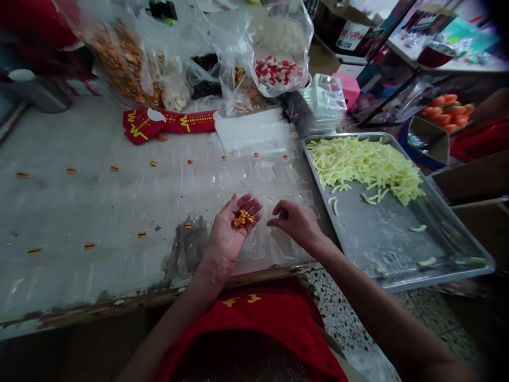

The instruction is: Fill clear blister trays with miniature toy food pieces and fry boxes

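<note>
My left hand [228,233] is turned palm up over the table, its fingers loosely cupped. A small pile of miniature hamburgers [242,217], orange-yellow with dark fillings, rests in that palm. Just to the right hovers my right hand [296,220], fingers curled and thumb stretched toward the left hand. A gap shows between that thumb and the fingers, and I see nothing in it. Single mini hamburgers lie spaced out in two rows on clear plastic; one [188,226] is near my left wrist, another [153,164] in the farther row.
To the right, a metal tray [382,254] holds pale yellow fry-like strips [369,164]. Along the back stand plastic bags, one with red and white pieces [276,71]. Red printed cards [191,122] lie before them, near stacked clear boxes [328,101]. A wooden edge borders the table [115,204].
</note>
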### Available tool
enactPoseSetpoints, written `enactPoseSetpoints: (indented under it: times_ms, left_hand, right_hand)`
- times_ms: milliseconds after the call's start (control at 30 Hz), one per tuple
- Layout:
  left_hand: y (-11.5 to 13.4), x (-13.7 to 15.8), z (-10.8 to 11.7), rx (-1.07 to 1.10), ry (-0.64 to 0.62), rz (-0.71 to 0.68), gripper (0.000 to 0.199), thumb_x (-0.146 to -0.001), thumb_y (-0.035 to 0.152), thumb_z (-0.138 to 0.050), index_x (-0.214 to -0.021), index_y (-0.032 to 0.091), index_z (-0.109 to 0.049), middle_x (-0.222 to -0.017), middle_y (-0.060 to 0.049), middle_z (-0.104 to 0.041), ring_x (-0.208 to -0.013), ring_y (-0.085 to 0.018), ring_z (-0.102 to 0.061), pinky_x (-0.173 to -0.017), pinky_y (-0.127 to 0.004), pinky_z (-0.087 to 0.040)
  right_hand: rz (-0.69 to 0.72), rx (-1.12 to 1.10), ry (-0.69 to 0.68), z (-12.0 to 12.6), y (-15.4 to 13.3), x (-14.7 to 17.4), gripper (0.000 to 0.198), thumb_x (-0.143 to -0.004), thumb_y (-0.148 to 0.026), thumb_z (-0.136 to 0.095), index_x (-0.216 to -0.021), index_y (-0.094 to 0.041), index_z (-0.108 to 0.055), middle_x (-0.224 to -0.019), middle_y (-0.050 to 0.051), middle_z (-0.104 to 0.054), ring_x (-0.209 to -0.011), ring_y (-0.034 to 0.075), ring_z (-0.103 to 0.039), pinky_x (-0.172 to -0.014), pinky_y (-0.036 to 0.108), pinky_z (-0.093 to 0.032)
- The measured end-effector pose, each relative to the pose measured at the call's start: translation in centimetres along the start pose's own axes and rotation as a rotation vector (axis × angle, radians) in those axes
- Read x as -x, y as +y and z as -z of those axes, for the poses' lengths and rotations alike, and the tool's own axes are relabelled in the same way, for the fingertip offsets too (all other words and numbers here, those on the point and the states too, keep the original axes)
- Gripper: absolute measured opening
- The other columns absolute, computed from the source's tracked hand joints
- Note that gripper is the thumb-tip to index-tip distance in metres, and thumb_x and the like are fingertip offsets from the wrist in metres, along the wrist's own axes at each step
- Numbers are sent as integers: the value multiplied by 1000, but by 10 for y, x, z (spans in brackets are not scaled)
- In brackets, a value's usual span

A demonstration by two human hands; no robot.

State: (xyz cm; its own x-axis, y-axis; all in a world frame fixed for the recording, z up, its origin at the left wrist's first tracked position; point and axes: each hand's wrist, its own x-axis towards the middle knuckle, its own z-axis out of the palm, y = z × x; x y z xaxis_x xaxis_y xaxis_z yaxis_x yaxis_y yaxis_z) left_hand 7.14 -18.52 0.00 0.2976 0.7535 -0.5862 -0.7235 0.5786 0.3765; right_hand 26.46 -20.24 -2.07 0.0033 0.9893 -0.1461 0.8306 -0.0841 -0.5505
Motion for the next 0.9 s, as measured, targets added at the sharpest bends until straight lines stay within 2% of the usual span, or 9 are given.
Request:
enactPoseSetpoints:
  times_ms: [167, 233, 300, 367, 433, 600, 700, 800, 900]
  left_hand:
    - [-1, 0, 0, -14, -2, -2, 29, -93, 34, -57, -106, 11, -70, -110, -14, -72, -111, -26, -67, -95, -40, -56]
    - [-3, 0, 0, -14, 9, -15, 24, -91, 26, -58, -106, 11, -69, -108, -14, -72, -109, -26, -68, -95, -38, -56]
    - [-5, 0, 1, -25, 12, -21, 24, -85, 14, -57, -107, 11, -68, -107, -13, -73, -108, -24, -68, -93, -35, -56]
    - [-7, 0, 2, -53, -9, -28, 33, -78, 4, -55, -108, 12, -68, -107, -11, -73, -105, -21, -69, -91, -31, -55]
    - [-12, 0, 2, -92, -28, -42, 40, -73, -1, -54, -108, 12, -68, -107, -11, -73, -103, -19, -69, -90, -27, -55]
    - [-32, 7, -4, -151, -30, -19, 39, -72, -2, -60, -106, 14, -69, -108, -8, -73, -98, -15, -70, -87, -22, -54]
    - [-42, 12, -11, -155, -44, 38, 34, -74, 1, -65, -105, 15, -69, -110, -9, -72, -100, -17, -70, -87, -23, -56]
    - [-41, 12, -15, -152, -21, 27, 28, -77, 3, -68, -103, 15, -69, -109, -10, -72, -104, -20, -70, -92, -29, -56]
    - [-34, 9, -13, -134, 37, 13, 24, -79, 3, -69, -100, 14, -69, -103, -10, -74, -100, -20, -72, -91, -28, -58]
  right_hand:
    - [-41, 180, -93, 12, 2, -24, 36, -62, -50, -90, -63, -21, -69, -58, -1, -62, -56, 14, -50, -51, 28, -26]
    - [11, 75, -111, 17, -4, -24, 36, -63, -50, -90, -64, -20, -70, -57, -1, -61, -54, 13, -49, -50, 28, -27]
    - [109, -162, -101, 18, -15, -16, 27, -74, -44, -84, -78, -20, -74, -60, -1, -63, -54, 12, -51, -51, 26, -32]
    - [212, -366, -36, 10, -28, -3, 17, -85, -37, -75, -93, -22, -76, -70, -1, -68, -60, 11, -56, -57, 24, -39]
    - [266, -432, 78, -3, -40, 13, 11, -89, -28, -69, -95, -22, -76, -79, 0, -69, -68, 12, -60, -64, 24, -44]
    - [221, -280, 337, -25, -50, 44, 7, -84, -19, -64, -83, -21, -70, -80, 3, -67, -69, 13, -61, -66, 25, -48]
    - [207, -231, 384, -9, -36, 57, 6, -84, -21, -62, -83, -22, -68, -77, 2, -68, -67, 13, -61, -66, 25, -50]
    - [136, -180, 440, 19, -1, 61, 6, -85, -22, -64, -87, -22, -70, -79, 1, -69, -68, 14, -63, -68, 26, -51]
    - [140, 38, 332, 40, 42, 51, 11, -87, -20, -62, -88, -21, -73, -88, 4, -70, -77, 16, -65, -73, 28, -51]
